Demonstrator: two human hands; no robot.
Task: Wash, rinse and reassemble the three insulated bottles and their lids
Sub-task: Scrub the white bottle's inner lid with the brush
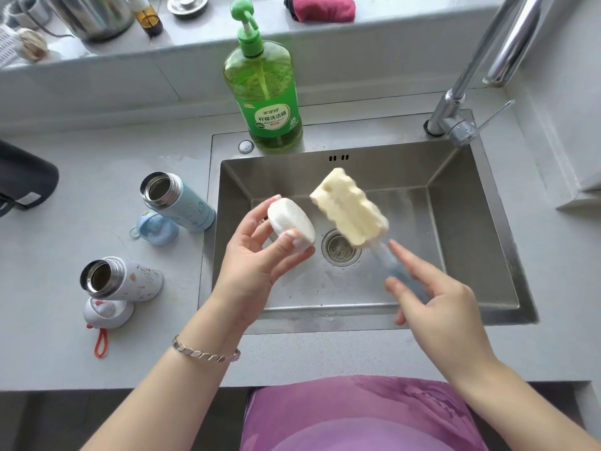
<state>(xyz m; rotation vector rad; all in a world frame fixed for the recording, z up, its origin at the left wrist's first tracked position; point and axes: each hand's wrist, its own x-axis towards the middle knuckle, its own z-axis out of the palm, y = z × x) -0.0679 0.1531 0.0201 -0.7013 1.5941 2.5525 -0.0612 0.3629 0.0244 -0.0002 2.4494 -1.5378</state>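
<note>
Over the steel sink (pixel 471 242), my left hand (pixel 257 255) pinches a soapy white lid (pixel 291 224) between thumb and fingers. My right hand (pixel 435 304) holds the blurred blue handle of a sponge brush (pixel 349 208), whose yellow sponge head points up and left, close to the lid. On the counter to the left a light blue bottle (pixel 182 203) stands open beside its blue lid (pixel 156 227). Nearer to me, a white patterned bottle (pixel 120 278) stands open with its white lid (pixel 107 312) and a red loop. A third bottle body is not in sight.
A green dish-soap pump bottle (pixel 265 92) stands on the sink's back rim. The chrome tap (pixel 465 102) rises at the back right. A dark bag (pixel 22 177) lies at the far left. The ledge behind holds a kettle, a small bottle and a red cloth (pixel 322 8).
</note>
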